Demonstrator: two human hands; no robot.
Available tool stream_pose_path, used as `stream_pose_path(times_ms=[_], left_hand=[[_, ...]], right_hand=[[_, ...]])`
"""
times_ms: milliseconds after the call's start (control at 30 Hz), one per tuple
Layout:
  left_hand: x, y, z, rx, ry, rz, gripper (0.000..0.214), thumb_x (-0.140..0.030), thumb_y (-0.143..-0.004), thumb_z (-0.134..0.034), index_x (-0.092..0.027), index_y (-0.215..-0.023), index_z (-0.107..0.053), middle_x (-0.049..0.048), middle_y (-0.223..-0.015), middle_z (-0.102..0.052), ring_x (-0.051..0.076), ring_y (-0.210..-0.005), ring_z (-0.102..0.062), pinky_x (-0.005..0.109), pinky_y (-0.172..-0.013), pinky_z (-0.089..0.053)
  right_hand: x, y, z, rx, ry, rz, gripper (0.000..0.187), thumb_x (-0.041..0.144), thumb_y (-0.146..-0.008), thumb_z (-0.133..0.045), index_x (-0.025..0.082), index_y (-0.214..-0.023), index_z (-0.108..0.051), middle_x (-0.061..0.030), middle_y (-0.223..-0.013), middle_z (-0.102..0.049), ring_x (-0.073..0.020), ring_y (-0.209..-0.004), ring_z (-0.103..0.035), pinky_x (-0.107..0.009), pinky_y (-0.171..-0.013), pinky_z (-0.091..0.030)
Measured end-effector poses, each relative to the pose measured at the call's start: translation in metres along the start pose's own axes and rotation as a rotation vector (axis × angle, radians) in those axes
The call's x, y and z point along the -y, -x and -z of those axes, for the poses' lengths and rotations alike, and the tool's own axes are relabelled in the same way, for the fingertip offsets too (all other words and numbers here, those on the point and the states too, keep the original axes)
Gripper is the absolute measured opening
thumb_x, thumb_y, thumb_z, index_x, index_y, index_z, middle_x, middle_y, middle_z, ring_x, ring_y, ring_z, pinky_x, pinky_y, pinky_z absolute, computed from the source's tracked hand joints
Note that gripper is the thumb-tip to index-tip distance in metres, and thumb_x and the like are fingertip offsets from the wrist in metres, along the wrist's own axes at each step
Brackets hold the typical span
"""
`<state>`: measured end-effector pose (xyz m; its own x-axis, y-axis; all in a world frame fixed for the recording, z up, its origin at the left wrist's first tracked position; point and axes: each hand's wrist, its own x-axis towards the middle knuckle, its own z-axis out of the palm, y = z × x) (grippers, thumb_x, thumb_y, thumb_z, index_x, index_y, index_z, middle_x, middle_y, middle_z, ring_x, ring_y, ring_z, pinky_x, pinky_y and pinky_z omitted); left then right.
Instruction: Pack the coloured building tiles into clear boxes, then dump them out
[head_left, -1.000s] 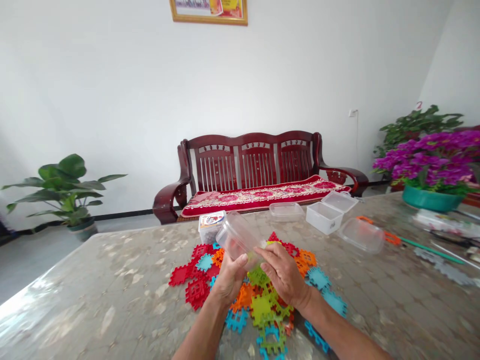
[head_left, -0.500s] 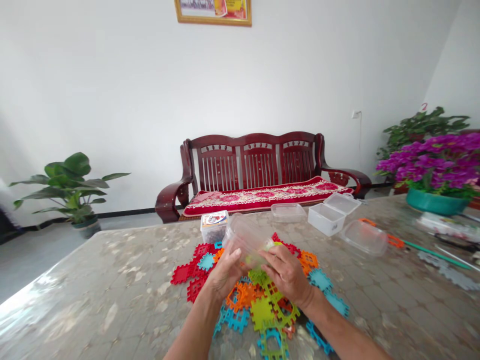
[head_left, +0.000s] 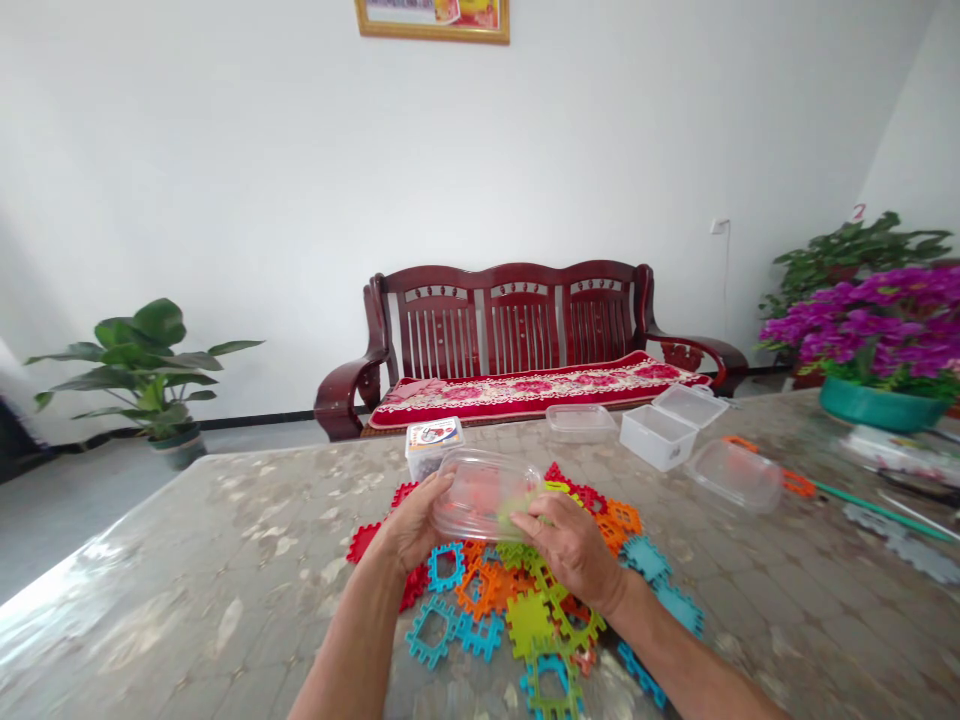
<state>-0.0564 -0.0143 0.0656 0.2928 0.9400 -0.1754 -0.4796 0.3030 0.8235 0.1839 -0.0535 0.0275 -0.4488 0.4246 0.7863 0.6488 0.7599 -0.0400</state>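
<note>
Both my hands hold a clear plastic container point(head_left: 480, 495) above a heap of coloured interlocking puzzle tiles point(head_left: 525, 600) on the marble-patterned table point(head_left: 225, 580). My left hand point(head_left: 412, 525) grips the container's left end with curled fingers. My right hand point(head_left: 570, 545) is closed on its right end, where a yellow-green tile point(head_left: 525, 497) shows at the fingertips. The container now lies nearly level. Red, orange, teal and green tiles spread beneath it.
A small labelled box point(head_left: 433, 445) stands behind the tiles. Further right lie a clear lid point(head_left: 581, 422), an open white box point(head_left: 667, 428) and another clear container point(head_left: 735, 475). A teal pot of purple flowers point(head_left: 877, 350) stands at far right. A wooden bench point(head_left: 517, 350) is beyond the table.
The container has tipped from a steep tilt to nearly level and come lower over the tiles. My left hand slid out to its left end. More teal tiles show at the front.
</note>
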Motion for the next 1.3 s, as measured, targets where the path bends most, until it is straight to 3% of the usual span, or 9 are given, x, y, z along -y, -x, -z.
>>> stream_pose_path(times_ms=[167,333,500,667,800,900,1067,1167,1300], left_hand=[[0.009,-0.005,0.001,-0.099,-0.058,-0.073,0.043,-0.021,-0.073,-0.075,-0.018,-0.114,-0.062,0.0042,-0.084,-0.074,0.018,-0.061,-0.071,0.028,-0.057,-0.059],[0.013,-0.005,0.005,0.008,-0.065,-0.132,0.060,-0.019,-0.072,-0.076,-0.019,-0.128,-0.055,0.0074,-0.097,-0.074,0.020,-0.072,-0.073,0.027,-0.062,-0.060],[0.016,-0.005,0.009,0.034,-0.039,-0.205,0.064,-0.019,-0.074,-0.076,-0.024,-0.133,-0.050,0.0080,-0.112,-0.070,0.022,-0.086,-0.073,0.034,-0.074,-0.062],[0.028,-0.010,0.003,0.008,0.005,-0.258,0.075,-0.017,-0.074,-0.076,-0.030,-0.139,-0.042,0.0062,-0.121,-0.065,0.022,-0.095,-0.071,0.036,-0.082,-0.061],[0.033,-0.010,-0.004,0.021,0.024,-0.296,0.078,-0.017,-0.073,-0.076,-0.032,-0.140,-0.040,0.0050,-0.121,-0.064,0.022,-0.099,-0.070,0.036,-0.086,-0.060],[0.038,-0.010,-0.010,0.026,0.045,-0.316,0.074,-0.018,-0.071,-0.077,-0.030,-0.137,-0.045,0.0048,-0.124,-0.063,0.022,-0.108,-0.066,0.033,-0.090,-0.057],[0.046,-0.013,-0.014,0.012,0.081,-0.340,0.066,-0.015,-0.066,-0.075,-0.028,-0.127,-0.053,0.0037,-0.125,-0.063,0.021,-0.112,-0.062,0.030,-0.093,-0.053],[0.043,-0.012,-0.016,0.041,0.076,-0.349,0.057,-0.015,-0.064,-0.073,-0.027,-0.117,-0.058,0.0014,-0.121,-0.064,0.021,-0.113,-0.061,0.029,-0.093,-0.052],[0.033,-0.008,-0.025,0.011,-0.002,-0.271,0.040,-0.043,-0.076,-0.069,-0.024,-0.110,-0.061,0.0045,-0.118,-0.066,0.024,-0.107,-0.064,0.032,-0.081,-0.056]], right_hand=[[0.002,-0.002,-0.003,-0.016,0.002,-0.019,0.031,0.018,-0.093,-0.055,0.030,-0.119,-0.065,-0.0045,-0.091,-0.066,-0.0205,-0.091,-0.061,-0.035,-0.079,-0.053],[0.001,-0.002,-0.001,-0.017,-0.014,-0.009,0.032,0.014,-0.091,-0.053,0.031,-0.114,-0.068,-0.0036,-0.087,-0.066,-0.0196,-0.087,-0.061,-0.034,-0.078,-0.053],[0.004,-0.004,0.002,-0.041,-0.267,-0.089,0.053,-0.002,-0.075,-0.047,0.031,-0.110,-0.069,-0.0036,-0.099,-0.066,-0.0213,-0.106,-0.059,-0.041,-0.093,-0.051],[0.004,-0.002,-0.001,-0.262,-0.474,-0.454,0.051,0.005,-0.069,-0.047,0.027,-0.111,-0.066,-0.0060,-0.113,-0.066,-0.0228,-0.110,-0.059,-0.042,-0.097,-0.050],[-0.003,-0.002,-0.006,-0.293,-0.702,-0.812,0.052,0.021,-0.079,-0.052,0.024,-0.130,-0.057,-0.0089,-0.123,-0.064,-0.0253,-0.120,-0.055,-0.044,-0.099,-0.049],[-0.009,-0.010,-0.007,-0.283,-0.829,-0.973,0.052,0.045,-0.087,-0.052,0.024,-0.135,-0.054,-0.0094,-0.126,-0.064,-0.0268,-0.127,-0.051,-0.050,-0.109,-0.039],[-0.011,-0.023,0.001,-0.152,-1.060,-0.922,0.059,0.060,-0.088,-0.053,0.031,-0.139,-0.051,-0.0047,-0.133,-0.062,-0.0233,-0.137,-0.042,-0.045,-0.117,-0.028],[-0.012,-0.022,0.002,-0.140,-1.041,-0.921,0.064,0.060,-0.085,-0.059,0.032,-0.141,-0.048,-0.0030,-0.142,-0.055,-0.0238,-0.140,-0.037,-0.045,-0.118,-0.025],[-0.014,-0.017,-0.002,-0.134,-0.933,-0.924,0.067,0.061,-0.083,-0.060,0.031,-0.142,-0.048,-0.0037,-0.147,-0.049,-0.0252,-0.140,-0.038,-0.046,-0.118,-0.027]])
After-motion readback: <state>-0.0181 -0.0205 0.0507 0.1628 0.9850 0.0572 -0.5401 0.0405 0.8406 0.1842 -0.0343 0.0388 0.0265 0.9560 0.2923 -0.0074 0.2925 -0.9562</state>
